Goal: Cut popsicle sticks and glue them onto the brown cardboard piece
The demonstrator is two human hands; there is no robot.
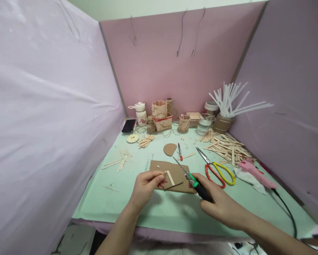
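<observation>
My left hand [149, 182] is closed in a pinch on the short end of a craft stick [164, 173]. My right hand [214, 202] wraps round the black and green handle of a utility knife [193, 180], whose long thin blade points up and to the left. Beneath both hands lies a piece of brown cardboard [159, 164], and a pale cut stick [171, 178] rests on it beside my left fingertips. A tiny wood scrap [158, 166] is on the cardboard too. The blade is apart from the stick piece in my left hand.
Red-and-yellow scissors [214, 170], a pink glue gun [257, 174] with its cord, and a pile of craft sticks [228, 148] lie to the right. Beyond the cardboard are a marker [180, 151] and a rounded cardboard piece [169, 149]. A glass bowl [204, 124] stands at the back.
</observation>
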